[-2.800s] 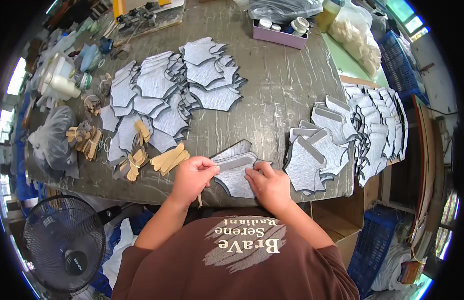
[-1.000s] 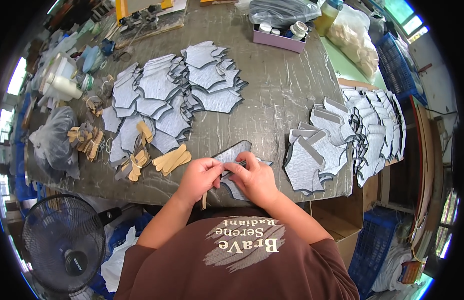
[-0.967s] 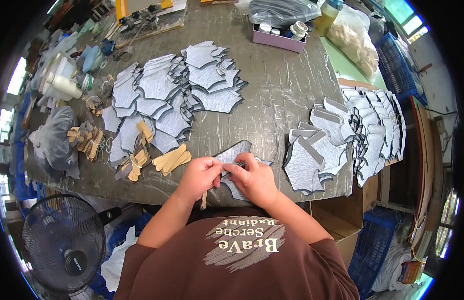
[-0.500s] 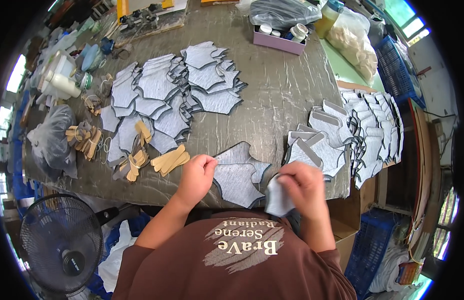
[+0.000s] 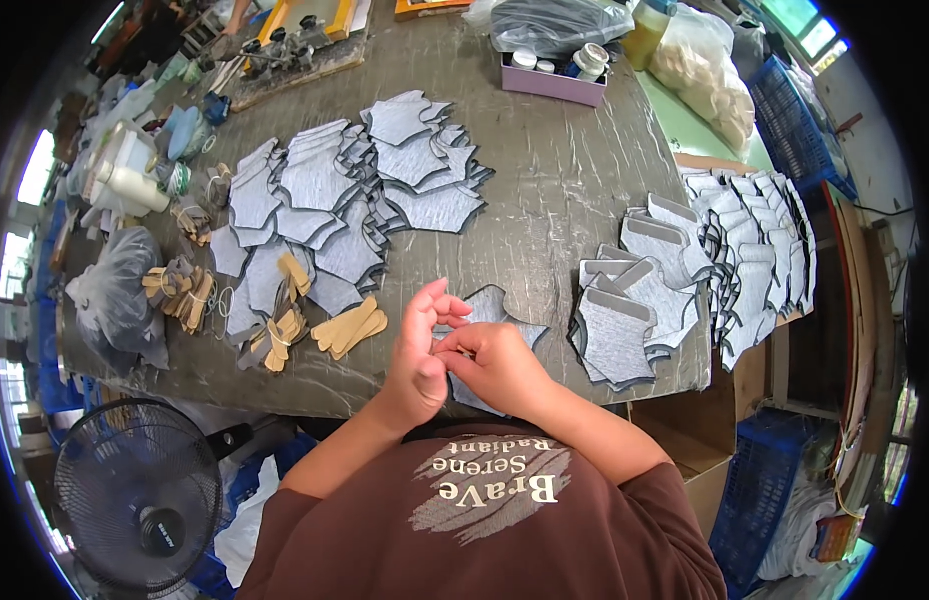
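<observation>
Both of my hands meet over the near edge of the table, above grey fabric pieces [image 5: 487, 303] with dark edges that they partly cover. My left hand [image 5: 421, 362] is upright with its fingers apart and slightly curled, and nothing shows held in it. The thumb and fingertips of my right hand [image 5: 495, 368] are pinched together against the left palm; whatever lies between them is hidden. To the left lie a fan of tan strips [image 5: 350, 327] and tied bundles of strips [image 5: 282, 333]. At the right is a pile of grey pieces with darker strips on top [image 5: 615, 325].
Overlapping stacks of grey pieces [image 5: 320, 180] cover the table's left middle. More pieces [image 5: 760, 250] lie at the far right. A purple box of small bottles [image 5: 553, 85] stands at the back. A black fan [image 5: 135, 500] is at lower left, a blue crate [image 5: 750, 490] at lower right.
My right hand has moved left to meet the left hand, and the grey fabric piece it held is no longer in it. My left hand has let go of the table piece and opened.
</observation>
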Demonstrator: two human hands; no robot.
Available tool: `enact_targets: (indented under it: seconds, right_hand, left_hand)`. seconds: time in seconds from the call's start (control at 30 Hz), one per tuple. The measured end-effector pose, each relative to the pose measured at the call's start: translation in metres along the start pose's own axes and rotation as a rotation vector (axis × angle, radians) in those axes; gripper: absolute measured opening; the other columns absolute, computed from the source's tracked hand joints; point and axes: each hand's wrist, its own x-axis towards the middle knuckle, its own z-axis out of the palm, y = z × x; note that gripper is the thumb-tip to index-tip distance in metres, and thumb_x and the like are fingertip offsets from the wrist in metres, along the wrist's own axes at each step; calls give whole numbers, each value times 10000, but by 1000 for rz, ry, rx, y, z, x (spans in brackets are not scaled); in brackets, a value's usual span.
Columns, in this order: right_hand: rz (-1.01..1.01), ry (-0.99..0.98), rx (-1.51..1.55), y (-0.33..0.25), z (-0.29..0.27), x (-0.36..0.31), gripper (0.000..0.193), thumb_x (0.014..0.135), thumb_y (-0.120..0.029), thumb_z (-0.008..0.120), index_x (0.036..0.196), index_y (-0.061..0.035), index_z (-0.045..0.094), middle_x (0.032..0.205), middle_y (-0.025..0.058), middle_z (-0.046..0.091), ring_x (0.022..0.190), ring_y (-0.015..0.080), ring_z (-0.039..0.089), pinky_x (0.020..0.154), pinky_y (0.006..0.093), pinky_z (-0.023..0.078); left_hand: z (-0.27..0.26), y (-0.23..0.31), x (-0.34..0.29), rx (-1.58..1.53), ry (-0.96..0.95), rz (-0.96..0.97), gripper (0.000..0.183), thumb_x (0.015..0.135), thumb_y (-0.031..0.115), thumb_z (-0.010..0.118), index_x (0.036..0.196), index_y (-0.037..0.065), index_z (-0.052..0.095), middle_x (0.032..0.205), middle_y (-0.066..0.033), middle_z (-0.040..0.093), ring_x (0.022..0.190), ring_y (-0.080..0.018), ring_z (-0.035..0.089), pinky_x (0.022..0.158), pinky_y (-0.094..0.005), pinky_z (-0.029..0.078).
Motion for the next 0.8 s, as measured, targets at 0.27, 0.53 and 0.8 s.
enact_targets:
  seconds: [0.27,0.53,0.8]
  right_hand:
    - [62,-25,-5,4,-6,-4,100,767,-112,653,792,-17,673,684,161,637,590,292,616,564,363,476]
    - [296,-63,473,17,1,-15,56,756,-59,660,763,-4,670,684,32,629,627,80,549,571,241,432]
    - [373,-43,935,15,15,-39,63,838,-55,616,781,-37,594,675,3,548,547,51,430,478,206,316]
  left_hand:
    - [5,-12,0,312,-72,220,1112,754,775,402,1425,-61,105,1146,-228,523,997,-333,573,865,-403,466]
    - [8,-5,-9,173,-151,226,1111,752,784,392,1433,-40,93,1256,-254,470,1050,-331,550,897,-405,451]
    - [12,-8,-26,-246,-113,46,942,815,735,378,1394,0,260,1262,-198,460,1100,-245,510,946,-369,414]
